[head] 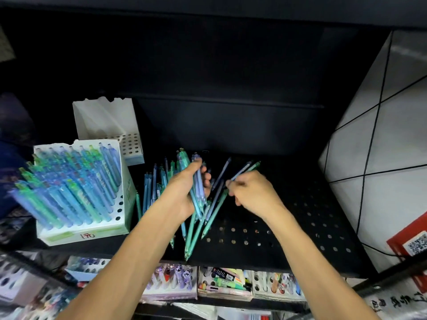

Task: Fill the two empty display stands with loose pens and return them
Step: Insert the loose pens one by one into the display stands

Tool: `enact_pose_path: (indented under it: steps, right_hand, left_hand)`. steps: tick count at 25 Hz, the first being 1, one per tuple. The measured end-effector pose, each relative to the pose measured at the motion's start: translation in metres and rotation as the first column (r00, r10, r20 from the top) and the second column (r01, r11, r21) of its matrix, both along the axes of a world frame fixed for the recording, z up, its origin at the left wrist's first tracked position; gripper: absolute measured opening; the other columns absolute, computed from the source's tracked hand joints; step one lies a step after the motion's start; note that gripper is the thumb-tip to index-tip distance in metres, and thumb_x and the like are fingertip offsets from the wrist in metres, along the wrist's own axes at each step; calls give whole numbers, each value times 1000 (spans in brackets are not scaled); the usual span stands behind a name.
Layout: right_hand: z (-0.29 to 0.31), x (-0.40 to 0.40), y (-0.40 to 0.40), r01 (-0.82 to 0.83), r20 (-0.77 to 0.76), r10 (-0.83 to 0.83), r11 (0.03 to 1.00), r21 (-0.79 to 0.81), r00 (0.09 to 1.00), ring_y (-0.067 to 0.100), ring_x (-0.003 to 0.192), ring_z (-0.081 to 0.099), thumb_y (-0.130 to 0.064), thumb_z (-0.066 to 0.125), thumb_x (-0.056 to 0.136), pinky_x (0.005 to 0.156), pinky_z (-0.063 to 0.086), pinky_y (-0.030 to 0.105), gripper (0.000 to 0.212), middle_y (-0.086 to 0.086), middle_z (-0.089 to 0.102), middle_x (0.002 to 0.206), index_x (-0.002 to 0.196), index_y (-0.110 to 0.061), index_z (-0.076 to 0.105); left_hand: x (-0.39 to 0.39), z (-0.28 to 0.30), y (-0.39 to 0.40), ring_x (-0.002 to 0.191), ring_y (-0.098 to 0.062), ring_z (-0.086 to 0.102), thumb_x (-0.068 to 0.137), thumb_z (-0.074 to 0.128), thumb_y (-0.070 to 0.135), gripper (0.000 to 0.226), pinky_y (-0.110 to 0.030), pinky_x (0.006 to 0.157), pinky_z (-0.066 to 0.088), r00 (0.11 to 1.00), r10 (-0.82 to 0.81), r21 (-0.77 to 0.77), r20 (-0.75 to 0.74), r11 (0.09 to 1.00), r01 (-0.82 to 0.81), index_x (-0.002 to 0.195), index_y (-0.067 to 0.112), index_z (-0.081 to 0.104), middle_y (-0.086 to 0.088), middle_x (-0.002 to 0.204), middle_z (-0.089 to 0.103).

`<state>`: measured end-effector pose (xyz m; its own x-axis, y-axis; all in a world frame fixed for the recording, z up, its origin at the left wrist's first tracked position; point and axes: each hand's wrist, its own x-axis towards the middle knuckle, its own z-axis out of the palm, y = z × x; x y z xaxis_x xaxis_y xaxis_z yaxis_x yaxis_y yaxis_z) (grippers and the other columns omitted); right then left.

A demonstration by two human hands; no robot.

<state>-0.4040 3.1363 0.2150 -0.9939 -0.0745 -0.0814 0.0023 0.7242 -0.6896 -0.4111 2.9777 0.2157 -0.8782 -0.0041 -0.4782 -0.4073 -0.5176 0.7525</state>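
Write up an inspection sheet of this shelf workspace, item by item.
Surface: black perforated shelf.
Job's things: nearly full stand at left; empty stand behind it; loose pens lying on the shelf.
Clutter: stationery boxes on the lower shelf.
Grips: left hand holds a bundle of pens; right hand pinches pens.
Cables: one black cable at right.
Surroundings: tiled wall, red label.

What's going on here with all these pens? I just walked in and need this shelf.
A person is restocking pen stands. The left hand holds a bunch of pens; the right hand pinches more from the loose pile on the black shelf. One stand is nearly full; the one behind looks empty.
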Motion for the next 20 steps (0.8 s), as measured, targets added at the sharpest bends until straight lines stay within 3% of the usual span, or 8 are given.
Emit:
enact_pose_path:
  steps: [2,5,10,16,18,20]
  right_hand:
    - [-13,1,-10,3,2,-4,981,192,1000,15,52,55,-43,62,90,52,44,30,45,-2,57,51,56,-15,53]
    - [-24,0,-17,19,2,-20,974,227,1000,16,52,45,-40,64,87,51,34,28,48,-8,40,50,52,-22,37]
    - [-19,-1,-14,74,16,-86,925,373,996,22,76,55,-45,62,85,63,39,28,31,-4,52,75,72,-21,46]
    - [-18,1,0,95,36,-124,893,439,992,19,67,59,-44,68,79,54,40,27,31,-3,59,71,71,-18,52]
    - [-20,1,10,110,75,-148,920,377,986,20,63,64,-39,71,78,53,48,29,28,0,62,65,71,-15,58]
    - [-16,3,18,210,145,-214,977,43,966,21,57,67,-29,74,81,52,56,31,23,9,68,68,79,-8,66]
  left_hand:
    - [2,2,-5,48,-16,54,97,63,26,24,-22,42,47,999,39,22,37,999,-40,78,11,59,-5,59,58]
    - [7,4,-6,44,-17,54,96,64,19,16,-23,42,47,996,56,14,65,998,-57,84,9,60,-4,54,55]
    - [9,1,-8,47,-20,63,93,67,14,12,-26,46,53,997,60,32,49,998,-61,95,3,61,-8,58,61]
    - [8,1,-3,46,-16,57,93,66,7,9,-23,43,49,1000,-18,61,7,998,18,98,1,62,-7,59,59]
    - [5,-4,-3,43,-12,46,91,69,8,29,-21,37,39,999,-44,22,-26,999,44,115,1,54,-3,58,53]
    - [4,-11,-1,42,-10,40,87,75,16,63,-20,36,33,995,-83,-64,-55,995,79,137,1,40,0,57,49]
